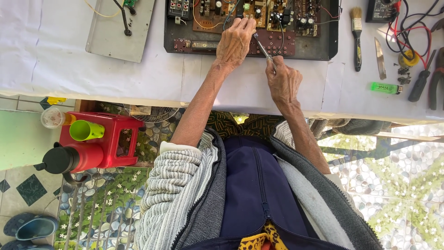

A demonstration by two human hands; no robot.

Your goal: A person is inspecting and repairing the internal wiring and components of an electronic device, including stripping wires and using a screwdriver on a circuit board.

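Metal is seen in the slim probe-like tool [264, 48], which is pinched between the fingers [274, 65] of the right hand [283, 83], its tip angled far and left onto the reddish strip at the near edge of the circuit board [259, 18]. The board sits in a dark tray [330, 41] at the far side of the white-covered worktop [162, 74]. The left hand [234, 41] is laid over the board just left of the tool tip, its fingers curled down onto the components; whether anything is gripped beneath them cannot be told. A slip is judged the main risk: the tool is held near its rear end and at a shallow angle, so sideways pressure could skate the tip across neighbouring contacts or into the left fingers, which lie just beside it. Wires looping over the board could also be snagged. A brush [356, 37], a blade [379, 58] and a green lighter [385, 88] lie well to the right, apart from both hands.
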